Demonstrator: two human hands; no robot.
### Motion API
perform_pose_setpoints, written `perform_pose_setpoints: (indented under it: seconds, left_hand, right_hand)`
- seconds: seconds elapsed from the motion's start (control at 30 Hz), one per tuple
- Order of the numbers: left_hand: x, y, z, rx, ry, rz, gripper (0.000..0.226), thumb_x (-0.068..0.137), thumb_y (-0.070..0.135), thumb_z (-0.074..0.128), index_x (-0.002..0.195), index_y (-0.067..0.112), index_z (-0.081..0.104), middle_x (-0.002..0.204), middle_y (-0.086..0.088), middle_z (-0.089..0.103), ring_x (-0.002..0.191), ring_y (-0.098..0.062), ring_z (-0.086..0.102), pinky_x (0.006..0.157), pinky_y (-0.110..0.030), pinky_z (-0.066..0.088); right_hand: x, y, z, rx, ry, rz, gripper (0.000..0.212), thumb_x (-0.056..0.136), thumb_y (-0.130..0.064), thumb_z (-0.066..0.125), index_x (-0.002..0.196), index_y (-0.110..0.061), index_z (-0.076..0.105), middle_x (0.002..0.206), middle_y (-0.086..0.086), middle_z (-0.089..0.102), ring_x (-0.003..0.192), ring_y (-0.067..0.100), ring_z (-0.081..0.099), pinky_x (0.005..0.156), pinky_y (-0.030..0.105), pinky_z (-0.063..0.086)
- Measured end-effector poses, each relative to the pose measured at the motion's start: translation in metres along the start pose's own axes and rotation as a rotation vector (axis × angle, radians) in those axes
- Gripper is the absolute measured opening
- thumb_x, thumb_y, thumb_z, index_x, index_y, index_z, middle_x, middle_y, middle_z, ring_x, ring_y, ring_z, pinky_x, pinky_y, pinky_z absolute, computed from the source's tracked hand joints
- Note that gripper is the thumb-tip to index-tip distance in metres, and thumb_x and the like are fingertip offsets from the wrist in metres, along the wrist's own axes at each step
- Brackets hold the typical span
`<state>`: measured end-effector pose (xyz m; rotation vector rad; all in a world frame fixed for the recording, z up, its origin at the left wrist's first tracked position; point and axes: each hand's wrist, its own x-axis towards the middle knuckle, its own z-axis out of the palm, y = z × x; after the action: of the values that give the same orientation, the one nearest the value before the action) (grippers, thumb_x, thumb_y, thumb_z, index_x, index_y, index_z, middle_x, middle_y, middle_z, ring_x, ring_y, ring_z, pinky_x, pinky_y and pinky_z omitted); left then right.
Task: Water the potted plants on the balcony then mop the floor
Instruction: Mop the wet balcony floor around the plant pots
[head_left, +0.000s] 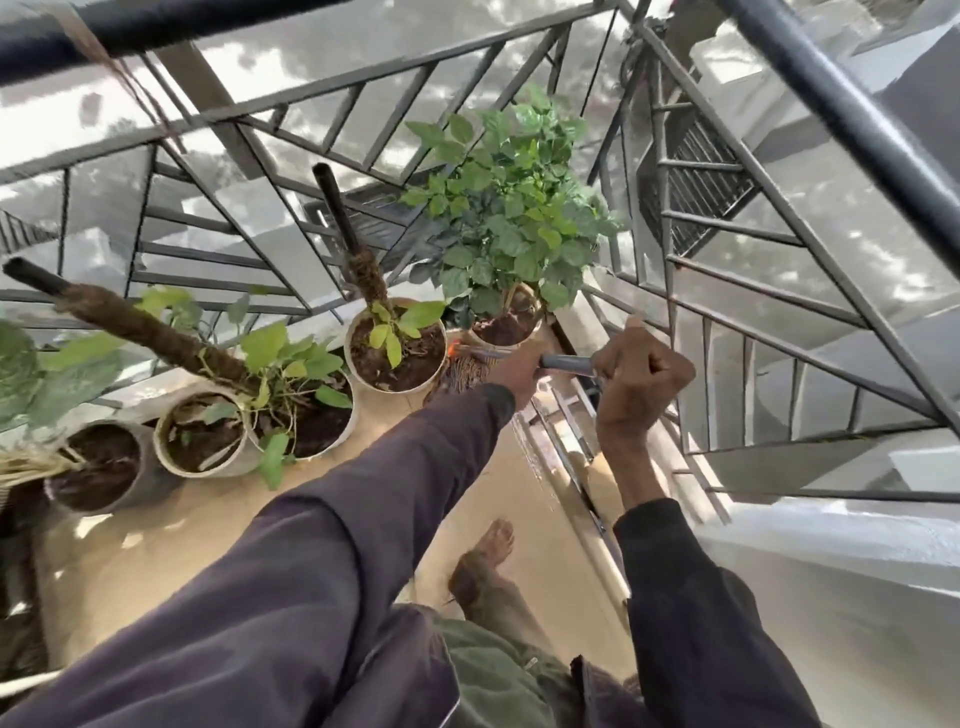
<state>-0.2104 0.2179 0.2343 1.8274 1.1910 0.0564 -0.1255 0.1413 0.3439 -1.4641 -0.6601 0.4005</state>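
Both my hands grip a grey mop handle (567, 364), held low over the beige balcony floor (130, 566). My left hand (519, 370) is closed around it near the stringy mop head (464, 373), which rests on the floor at the foot of the pots. My right hand (641, 379) is clenched on the handle further back, near the railing. Just beyond the mop head stand a white pot with a bushy green plant (506, 330) and a white pot with a coir stake (397, 349).
More pots line the left: a leafy one (311, 415), a smaller white one (200, 444) and a dark one (96, 467). A metal railing (769, 291) encloses the corner. My bare foot (485, 558) stands on the glossy floor beside a sliding-door track (587, 493).
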Motion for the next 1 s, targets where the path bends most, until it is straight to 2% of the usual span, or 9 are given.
perform_pose_setpoints:
  seconds: [0.1, 0.17, 0.27, 0.33, 0.4, 0.53, 0.73, 0.87, 1.0]
  left_hand:
    - [-0.003, -0.007, -0.006, -0.017, 0.019, 0.027, 0.025, 0.105, 0.009, 0.047, 0.128, 0.002, 0.052, 0.118, -0.024, 0.064, 0.108, -0.037, 0.061, 0.095, -0.045, 0.047]
    - [-0.003, -0.009, -0.013, -0.034, 0.019, 0.037, 0.022, 0.105, 0.01, 0.047, 0.125, 0.003, 0.053, 0.113, -0.023, 0.065, 0.104, -0.036, 0.062, 0.092, -0.043, 0.047]
    - [-0.005, -0.009, -0.023, -0.016, 0.018, 0.054, 0.019, 0.105, 0.014, 0.05, 0.121, 0.005, 0.056, 0.111, -0.021, 0.067, 0.102, -0.036, 0.064, 0.089, -0.043, 0.047]
    - [-0.009, -0.012, -0.025, 0.022, 0.015, 0.056, 0.022, 0.105, 0.017, 0.051, 0.123, 0.006, 0.056, 0.111, -0.02, 0.068, 0.102, -0.037, 0.064, 0.089, -0.044, 0.049]
    - [-0.014, -0.015, -0.025, 0.059, -0.004, 0.054, 0.024, 0.105, 0.02, 0.05, 0.124, 0.007, 0.055, 0.11, -0.021, 0.069, 0.101, -0.038, 0.064, 0.087, -0.045, 0.05]
    - [-0.03, -0.025, -0.026, 0.118, -0.037, 0.054, 0.023, 0.106, 0.024, 0.05, 0.121, 0.006, 0.055, 0.11, -0.019, 0.068, 0.1, -0.039, 0.064, 0.089, -0.049, 0.051]
    - [-0.069, -0.063, -0.022, 0.208, -0.052, -0.003, 0.021, 0.105, 0.028, 0.051, 0.119, 0.013, 0.055, 0.109, -0.015, 0.07, 0.099, -0.038, 0.065, 0.087, -0.046, 0.053]
    - [-0.093, -0.084, -0.017, 0.235, -0.032, 0.0, 0.015, 0.103, 0.015, 0.053, 0.117, 0.013, 0.049, 0.111, -0.014, 0.065, 0.1, -0.04, 0.063, 0.084, -0.048, 0.051]
    - [-0.097, -0.069, -0.019, 0.122, 0.049, 0.143, 0.012, 0.101, 0.01, 0.053, 0.11, 0.012, 0.044, 0.099, -0.013, 0.062, 0.088, -0.038, 0.06, 0.071, -0.044, 0.044]
  right_hand:
    - [0.004, -0.01, 0.016, -0.069, 0.021, 0.025, 0.059, 0.1, -0.009, 0.056, 0.044, -0.026, 0.053, 0.038, -0.008, 0.043, 0.034, 0.025, 0.038, 0.048, 0.033, 0.041]
    - [0.009, -0.018, 0.027, -0.107, 0.06, 0.034, 0.06, 0.102, -0.013, 0.056, 0.044, -0.026, 0.056, 0.037, -0.007, 0.045, 0.032, 0.025, 0.042, 0.048, 0.032, 0.044]
    - [0.012, -0.03, 0.038, -0.118, 0.11, 0.043, 0.057, 0.101, -0.016, 0.056, 0.045, -0.026, 0.054, 0.035, -0.008, 0.045, 0.031, 0.016, 0.042, 0.045, 0.033, 0.048]
    - [0.011, -0.037, 0.043, -0.121, 0.146, 0.064, 0.055, 0.099, -0.016, 0.057, 0.045, -0.019, 0.052, 0.034, -0.005, 0.043, 0.03, 0.021, 0.043, 0.044, 0.031, 0.048]
    - [0.011, -0.041, 0.045, -0.113, 0.167, 0.086, 0.056, 0.098, -0.013, 0.058, 0.043, -0.021, 0.051, 0.034, -0.004, 0.042, 0.03, 0.025, 0.043, 0.041, 0.026, 0.041]
    - [0.009, -0.047, 0.047, -0.069, 0.169, 0.155, 0.057, 0.092, -0.009, 0.056, 0.038, -0.023, 0.051, 0.035, -0.007, 0.038, 0.03, 0.018, 0.038, 0.046, 0.024, 0.041]
    - [-0.017, -0.041, 0.052, -0.019, 0.129, 0.297, 0.044, 0.087, -0.012, 0.059, 0.045, -0.021, 0.049, 0.04, -0.001, 0.038, 0.035, 0.016, 0.035, 0.045, 0.029, 0.034]
    - [-0.039, -0.035, 0.049, 0.029, 0.022, 0.289, 0.053, 0.095, -0.005, 0.06, 0.044, -0.019, 0.05, 0.039, -0.002, 0.035, 0.035, 0.013, 0.03, 0.046, 0.025, 0.034]
    - [-0.03, -0.055, 0.047, 0.081, -0.011, 0.164, 0.053, 0.095, -0.005, 0.061, 0.046, -0.021, 0.05, 0.039, -0.005, 0.035, 0.034, 0.014, 0.03, 0.05, 0.022, 0.041]
